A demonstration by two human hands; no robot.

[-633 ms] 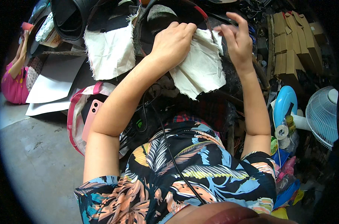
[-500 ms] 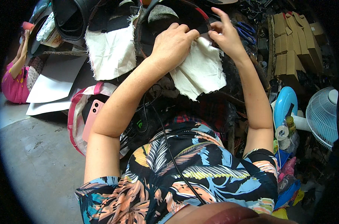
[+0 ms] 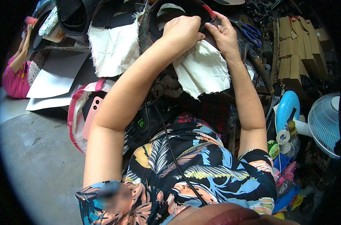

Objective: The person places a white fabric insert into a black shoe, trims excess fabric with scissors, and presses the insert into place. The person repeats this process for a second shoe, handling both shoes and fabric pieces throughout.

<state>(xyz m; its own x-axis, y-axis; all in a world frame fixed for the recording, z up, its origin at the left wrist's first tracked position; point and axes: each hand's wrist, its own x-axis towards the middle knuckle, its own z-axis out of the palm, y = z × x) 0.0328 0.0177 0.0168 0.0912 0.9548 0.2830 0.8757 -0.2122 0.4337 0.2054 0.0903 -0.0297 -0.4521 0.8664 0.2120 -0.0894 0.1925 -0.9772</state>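
Note:
My left hand (image 3: 183, 30) is closed over the top edge of a frayed white cloth piece (image 3: 202, 71) that hangs down over a dark curved shoe part (image 3: 166, 9). My right hand (image 3: 225, 34) pinches the same cloth edge together with the dark part's red-trimmed rim (image 3: 209, 10), fingertips close to my left hand. A second frayed white cloth piece (image 3: 114, 47) lies to the left, untouched.
White paper sheets (image 3: 56, 77) lie at the left, beside a person in pink (image 3: 14, 73). A pink phone (image 3: 91, 116) sits in a pink-edged bag. Blue scissors (image 3: 251, 32), cardboard pieces (image 3: 296, 52), a blue oval object (image 3: 287, 112) and a white fan (image 3: 326, 123) crowd the right.
My right hand has moved left and down from the open raised position and now pinches the cloth edge beside my left hand. My left hand has stayed in place.

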